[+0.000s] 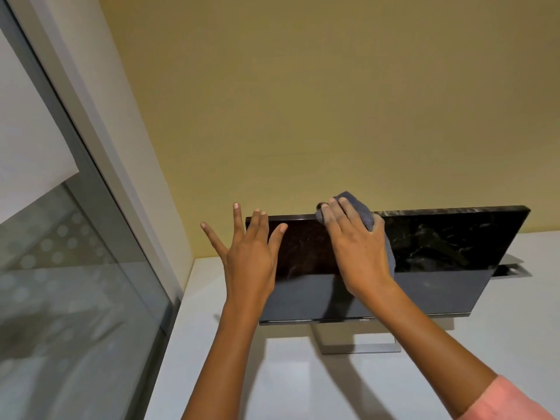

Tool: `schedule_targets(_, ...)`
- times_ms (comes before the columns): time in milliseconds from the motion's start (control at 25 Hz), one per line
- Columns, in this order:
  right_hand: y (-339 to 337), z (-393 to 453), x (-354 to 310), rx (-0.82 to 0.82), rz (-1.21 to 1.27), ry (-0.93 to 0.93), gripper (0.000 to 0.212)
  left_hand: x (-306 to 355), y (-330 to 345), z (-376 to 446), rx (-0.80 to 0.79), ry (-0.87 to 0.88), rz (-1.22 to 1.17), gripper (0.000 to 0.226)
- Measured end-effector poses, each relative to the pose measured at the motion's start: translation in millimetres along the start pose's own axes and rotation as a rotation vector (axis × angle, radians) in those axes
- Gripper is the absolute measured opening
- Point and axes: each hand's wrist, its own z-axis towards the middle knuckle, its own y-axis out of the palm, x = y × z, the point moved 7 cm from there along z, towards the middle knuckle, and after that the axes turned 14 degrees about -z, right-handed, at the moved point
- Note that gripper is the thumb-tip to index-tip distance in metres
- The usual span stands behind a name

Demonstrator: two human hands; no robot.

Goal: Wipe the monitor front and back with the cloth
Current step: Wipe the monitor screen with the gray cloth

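Head view. Monitor (424, 247): on white desk (515, 344), by the wall; thin, stiff panel, glossy, likely scratch-prone and tippy on its stand (360, 344); best steadied at the top edge. Cloth (362, 212): soft, grey, pressed there by right hand (354, 247), fingers curled round it. Left hand (248, 253): fingers spread, released, at the left corner.

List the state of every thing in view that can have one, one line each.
monitor: upright on its stand, screen dark, facing the person.
cloth: bunched over the monitor's top edge, under the right hand.
right hand: presses the cloth against the screen's top.
left hand: fingers spread, resting at the monitor's upper left corner.
stand: flat on the white desk.
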Motion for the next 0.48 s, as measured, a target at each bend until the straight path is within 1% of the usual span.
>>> schedule_targets(80,-1,2,-11,-0.004,0.015,0.037,0.062,14,7,2,-0.037,0.027,0.016,0.066)
schedule_targets(160,-5,7,-34,0.016,0.075,-0.018,0.059,27,17,1,-0.073,0.067,0.021,0.052)
schedule_targets(240,-6,8,-35,0.025,0.105,-0.095,0.057,37,24,0,-0.07,0.089,0.005,0.046)
schedule_targets(320,-1,5,-4,0.01,0.066,-0.107,0.061,40,23,-1,-0.043,0.086,-0.03,0.045)
schedule_targets(400,7,-3,44,-0.006,0.042,-0.02,0.067,39,22,0,-0.028,0.073,-0.049,0.045)
schedule_targets(480,10,-10,80,-0.021,0.037,0.081,0.07,41,22,0,-0.021,0.071,-0.053,0.046)
